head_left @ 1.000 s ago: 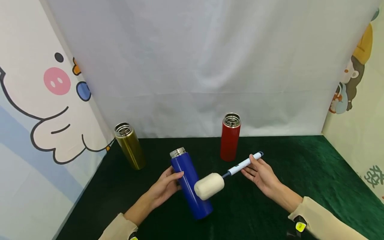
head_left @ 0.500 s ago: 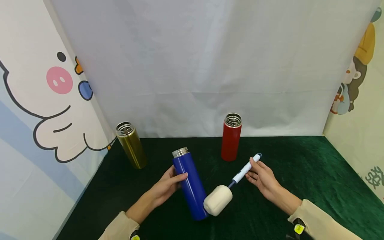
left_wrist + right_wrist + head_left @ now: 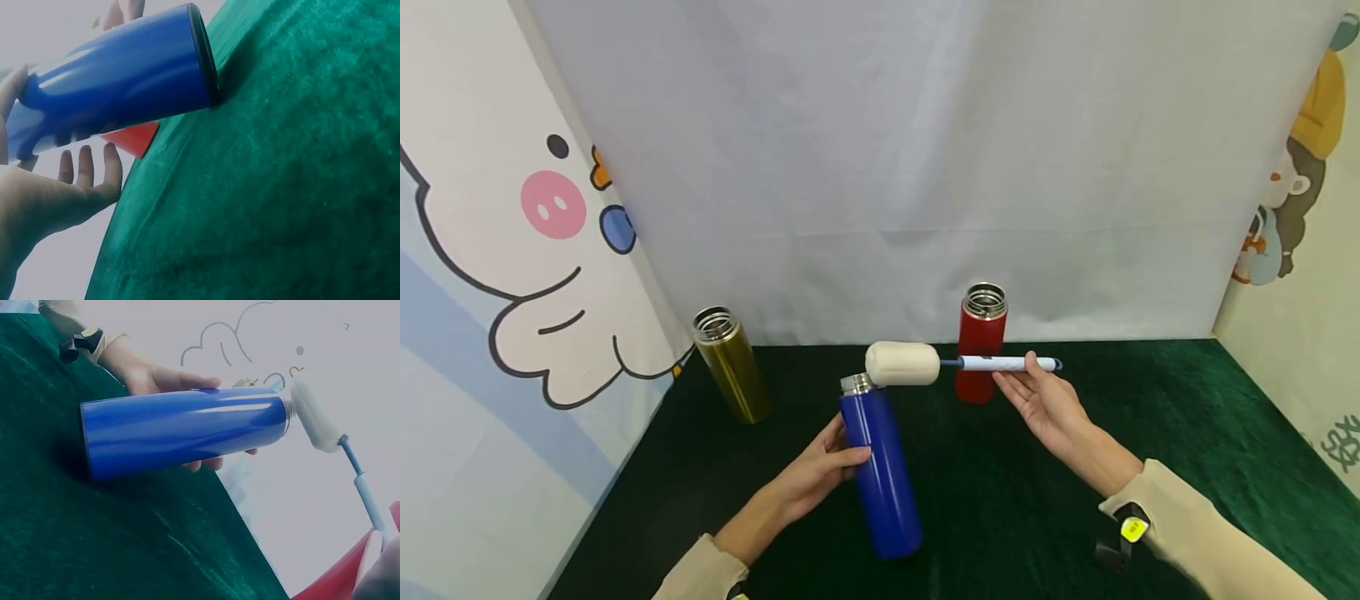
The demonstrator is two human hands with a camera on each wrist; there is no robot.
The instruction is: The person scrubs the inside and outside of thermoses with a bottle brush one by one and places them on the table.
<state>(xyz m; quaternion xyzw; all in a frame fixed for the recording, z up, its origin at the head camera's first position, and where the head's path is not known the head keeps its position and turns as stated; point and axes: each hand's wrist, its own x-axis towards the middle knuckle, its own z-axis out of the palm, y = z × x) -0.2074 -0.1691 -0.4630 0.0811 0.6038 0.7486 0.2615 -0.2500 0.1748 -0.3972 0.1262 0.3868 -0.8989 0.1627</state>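
Observation:
My left hand [image 3: 820, 471] grips a blue bottle [image 3: 883, 483] around its upper body, thumb across the front. The bottle leans a little to the left and its steel neck has no lid. In my right hand [image 3: 1045, 404] is a bottle brush [image 3: 904, 363], pinched by its pale blue handle between thumb and fingers. The brush lies level, and its cream sponge head overlaps the bottle's mouth in the head view. From the right wrist view, the sponge head [image 3: 314, 417] sits right at the steel neck [image 3: 289, 416] of the bottle, crosswise to it.
A red bottle [image 3: 976, 387] without a lid stands behind the brush handle. At the back left stands a gold bottle [image 3: 733, 375], also lidless. Dark green cloth [image 3: 1112, 417] covers the table, and a pale curtain [image 3: 850, 275] hangs along its back edge.
The brush head has risen from beside the bottle's lower body to its mouth, and the handle has swung level. The blue bottle has turned slightly more upright in my left hand.

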